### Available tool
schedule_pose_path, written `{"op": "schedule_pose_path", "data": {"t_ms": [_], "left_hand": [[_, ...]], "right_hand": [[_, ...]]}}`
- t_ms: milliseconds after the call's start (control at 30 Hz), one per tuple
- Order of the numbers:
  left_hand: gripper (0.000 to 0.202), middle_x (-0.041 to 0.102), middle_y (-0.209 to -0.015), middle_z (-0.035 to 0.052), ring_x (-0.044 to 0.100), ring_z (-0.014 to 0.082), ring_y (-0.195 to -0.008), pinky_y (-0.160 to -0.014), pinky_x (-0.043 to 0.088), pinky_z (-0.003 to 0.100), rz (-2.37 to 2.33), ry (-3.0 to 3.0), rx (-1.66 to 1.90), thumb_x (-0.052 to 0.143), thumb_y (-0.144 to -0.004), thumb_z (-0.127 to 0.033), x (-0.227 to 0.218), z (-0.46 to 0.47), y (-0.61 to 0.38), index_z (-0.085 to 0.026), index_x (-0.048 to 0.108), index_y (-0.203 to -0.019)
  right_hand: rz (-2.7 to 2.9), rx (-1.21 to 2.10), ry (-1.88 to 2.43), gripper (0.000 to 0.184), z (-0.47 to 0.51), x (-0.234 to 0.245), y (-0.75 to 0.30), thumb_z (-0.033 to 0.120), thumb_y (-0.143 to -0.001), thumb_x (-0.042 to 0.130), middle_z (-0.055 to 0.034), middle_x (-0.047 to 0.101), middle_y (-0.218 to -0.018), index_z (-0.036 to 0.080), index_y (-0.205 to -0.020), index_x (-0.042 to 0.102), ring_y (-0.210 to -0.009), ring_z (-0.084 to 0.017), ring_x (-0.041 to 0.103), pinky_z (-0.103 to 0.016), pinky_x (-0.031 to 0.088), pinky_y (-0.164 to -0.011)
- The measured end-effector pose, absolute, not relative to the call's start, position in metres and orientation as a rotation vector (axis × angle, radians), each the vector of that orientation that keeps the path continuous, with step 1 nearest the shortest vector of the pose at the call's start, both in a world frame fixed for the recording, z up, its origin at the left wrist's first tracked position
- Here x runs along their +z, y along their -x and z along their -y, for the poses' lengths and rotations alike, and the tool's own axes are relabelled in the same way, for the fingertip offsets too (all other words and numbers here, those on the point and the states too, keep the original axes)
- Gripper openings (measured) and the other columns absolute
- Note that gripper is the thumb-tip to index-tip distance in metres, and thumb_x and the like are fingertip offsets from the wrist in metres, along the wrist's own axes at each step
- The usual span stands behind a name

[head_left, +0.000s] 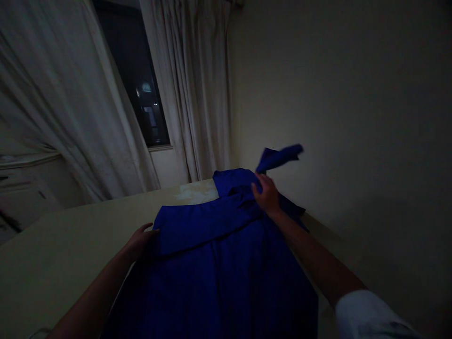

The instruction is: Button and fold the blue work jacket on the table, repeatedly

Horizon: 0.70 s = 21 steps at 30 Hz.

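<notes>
A dark blue garment (226, 268) with a wide band across its upper part lies spread over a pale surface, pleats or folds running down towards me. At the band's left end, my left hand (143, 238) has its fingers closed on the edge. Further up on the right, my right hand (267, 194) grips a blue cloth strip (280, 157) that sticks up in the air, its free end pointing right. More blue cloth (235, 176) lies bunched beyond the band. Dim light hides the garment's finer details.
The pale bed or table top (88, 245) extends left of the garment, with a whitish patch (197, 191) near its far edge. A plain wall (335, 117) borders the right side. Curtains (197, 84) flank a dark window (141, 94) behind. A white cabinet (24, 202) stands far left.
</notes>
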<state>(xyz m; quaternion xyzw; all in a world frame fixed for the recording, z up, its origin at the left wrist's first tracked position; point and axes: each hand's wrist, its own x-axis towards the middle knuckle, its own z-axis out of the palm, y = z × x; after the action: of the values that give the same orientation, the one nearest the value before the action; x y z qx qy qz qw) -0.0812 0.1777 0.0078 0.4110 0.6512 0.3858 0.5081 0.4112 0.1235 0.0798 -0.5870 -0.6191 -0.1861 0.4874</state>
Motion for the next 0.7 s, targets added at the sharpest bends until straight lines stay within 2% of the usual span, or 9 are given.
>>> {"op": "schedule_pose_path", "data": {"t_ms": [67, 167, 267, 300, 367, 433, 500, 567, 700], "left_hand": [[0.071, 0.076, -0.104, 0.0111, 0.076, 0.0221, -0.086, -0.076, 0.06, 0.031, -1.582, -0.946, 1.049, 0.069, -0.089, -0.027, 0.014, -0.173, 0.079, -0.02, 0.04, -0.154], [0.046, 0.076, -0.108, 0.0114, 0.075, 0.0244, -0.094, -0.08, 0.062, 0.035, -1.54, -0.847, 1.134, 0.047, -0.102, -0.049, 0.02, -0.169, 0.081, -0.021, 0.057, -0.137], [0.07, 0.076, -0.109, 0.0176, 0.075, 0.0305, -0.099, -0.079, 0.064, 0.044, -1.389, -0.748, 1.085, 0.019, -0.102, -0.065, 0.021, -0.168, 0.089, -0.016, 0.068, -0.111], [0.073, 0.075, -0.11, 0.0194, 0.075, 0.0315, -0.1, -0.079, 0.064, 0.045, -1.373, -0.764, 1.065, 0.022, -0.099, -0.071, 0.019, -0.167, 0.092, -0.016, 0.069, -0.107], [0.071, 0.074, -0.117, 0.0222, 0.074, 0.0334, -0.104, -0.079, 0.063, 0.043, -1.469, -0.911, 0.987, 0.05, -0.086, -0.078, 0.016, -0.169, 0.095, -0.013, 0.067, -0.109], [0.084, 0.07, -0.125, 0.0259, 0.072, 0.0374, -0.109, -0.081, 0.061, 0.042, -1.687, -1.182, 0.825, 0.081, -0.061, -0.069, 0.013, -0.173, 0.096, -0.01, 0.064, -0.118], [0.098, 0.067, -0.129, 0.0296, 0.069, 0.0421, -0.114, -0.079, 0.06, 0.042, -1.895, -1.466, 0.632, 0.093, -0.042, -0.057, 0.012, -0.179, 0.095, -0.008, 0.063, -0.122], [0.088, 0.07, -0.121, 0.027, 0.07, 0.0427, -0.11, -0.075, 0.059, 0.04, -1.943, -1.654, 0.494, 0.092, -0.039, -0.057, 0.015, -0.185, 0.093, -0.011, 0.068, -0.111], [0.044, 0.076, -0.081, 0.0083, 0.072, 0.0337, -0.087, -0.073, 0.055, 0.035, -1.635, -1.848, 0.363, 0.086, -0.049, -0.056, 0.027, -0.188, 0.092, -0.022, 0.068, -0.071]], "right_hand": [[1.988, -0.293, 1.266, 0.047, -0.115, 0.069, -0.352, 0.036, -0.1, 0.057, -0.0149, 0.062, -0.146, 0.022, -0.145, 0.062, -0.136, -0.027, 0.056, -0.046, 0.044, -0.116], [2.508, -0.114, 0.987, 0.045, -0.094, 0.036, -0.291, 0.036, -0.099, 0.064, -0.0129, 0.053, -0.157, 0.025, -0.142, 0.061, -0.142, -0.026, 0.052, -0.047, 0.04, -0.119], [2.648, -0.098, 0.889, 0.039, -0.078, 0.012, -0.271, 0.033, -0.099, 0.064, -0.0131, 0.054, -0.156, 0.023, -0.137, 0.061, -0.14, -0.026, 0.054, -0.047, 0.038, -0.12], [2.641, -0.114, 0.92, 0.039, -0.075, 0.01, -0.271, 0.035, -0.099, 0.065, -0.0137, 0.057, -0.153, 0.022, -0.136, 0.062, -0.138, -0.027, 0.055, -0.047, 0.038, -0.12], [2.594, -0.156, 1.058, 0.042, -0.073, 0.012, -0.277, 0.044, -0.099, 0.066, -0.0157, 0.061, -0.147, 0.021, -0.134, 0.063, -0.135, -0.03, 0.057, -0.049, 0.04, -0.118], [2.536, -0.179, 1.247, 0.049, -0.073, 0.02, -0.288, 0.053, -0.098, 0.065, -0.0171, 0.064, -0.141, 0.02, -0.134, 0.064, -0.129, -0.032, 0.06, -0.049, 0.045, -0.112], [2.467, -0.176, 1.43, 0.052, -0.075, 0.03, -0.302, 0.059, -0.1, 0.06, -0.0172, 0.067, -0.135, 0.019, -0.133, 0.066, -0.123, -0.033, 0.062, -0.047, 0.049, -0.105], [2.354, -0.18, 1.573, 0.052, -0.077, 0.039, -0.316, 0.06, -0.102, 0.053, -0.017, 0.067, -0.133, 0.019, -0.13, 0.067, -0.12, -0.033, 0.062, -0.046, 0.05, -0.103], [2.068, -0.223, 1.806, 0.05, -0.088, 0.051, -0.343, 0.055, -0.104, 0.052, -0.0188, 0.064, -0.136, 0.018, -0.134, 0.066, -0.125, -0.036, 0.058, -0.049, 0.046, -0.107]]}}
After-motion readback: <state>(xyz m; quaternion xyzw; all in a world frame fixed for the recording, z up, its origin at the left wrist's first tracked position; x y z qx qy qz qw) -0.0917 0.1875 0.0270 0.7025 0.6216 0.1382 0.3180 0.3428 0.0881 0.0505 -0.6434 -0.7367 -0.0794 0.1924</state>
